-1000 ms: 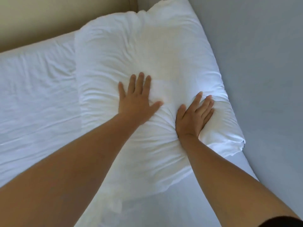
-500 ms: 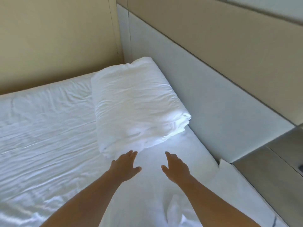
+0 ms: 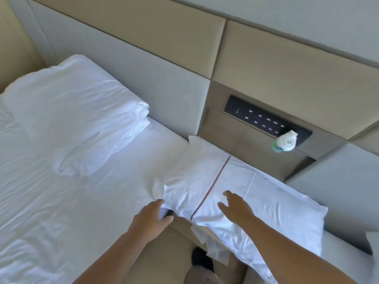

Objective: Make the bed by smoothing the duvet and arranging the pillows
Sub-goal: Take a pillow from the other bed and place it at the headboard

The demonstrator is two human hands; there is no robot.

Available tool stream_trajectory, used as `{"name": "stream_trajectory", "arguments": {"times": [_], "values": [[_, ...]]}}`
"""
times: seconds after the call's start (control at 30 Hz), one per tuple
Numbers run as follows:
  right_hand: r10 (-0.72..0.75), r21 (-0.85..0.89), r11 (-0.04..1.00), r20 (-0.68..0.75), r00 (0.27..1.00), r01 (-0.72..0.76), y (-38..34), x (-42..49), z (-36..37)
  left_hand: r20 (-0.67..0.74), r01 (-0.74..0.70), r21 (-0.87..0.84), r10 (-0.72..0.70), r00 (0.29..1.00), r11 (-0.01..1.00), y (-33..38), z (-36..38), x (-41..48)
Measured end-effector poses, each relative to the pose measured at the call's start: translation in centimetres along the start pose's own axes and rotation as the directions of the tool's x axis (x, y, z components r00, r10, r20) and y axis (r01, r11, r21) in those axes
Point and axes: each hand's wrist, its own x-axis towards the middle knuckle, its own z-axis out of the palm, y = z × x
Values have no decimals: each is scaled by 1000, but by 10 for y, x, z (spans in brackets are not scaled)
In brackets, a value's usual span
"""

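One pillow point(image 3: 78, 113) lies flat at the head of the bed point(image 3: 51, 201), its long side against the padded headboard point(image 3: 164, 83); judged as placed. A second pillow point(image 3: 256, 203), with a thin dark stripe across its case, lies askew over the bed's near corner, overhanging the edge toward the floor, so it likely needs lifting into line. Left hand point(image 3: 150, 219) is at the loose open end of the case, fingers point(image 3: 159, 203) spread, thumb under the flap; contact likely, no closed hold visible. Right hand point(image 3: 235, 208) hovers over the pillow's middle, fingers spread and curled, holding nothing. Two-handed placement suits a limp pillow. Wall control panel point(image 3: 266, 119) with a plugged-in device point(image 3: 286, 142) sits just beyond. No separate duvet can be told apart from the white bedding.
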Motion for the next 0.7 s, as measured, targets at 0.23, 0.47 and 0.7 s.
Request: {"name": "stream_trajectory", "arguments": {"times": [0.23,0.47,0.7], "values": [[160,100,983,-61,985,-153,140,66,-14,161,289,-411,-243,957,864,62,112,50],[233,176,962,-125,964,-210,235,175,-20,479,648,-730,-515,711,216,140,209,143],[181,120,979,-147,972,-164,232,215,10,515,498,-840,-600,612,-213,156,249,179]]}}
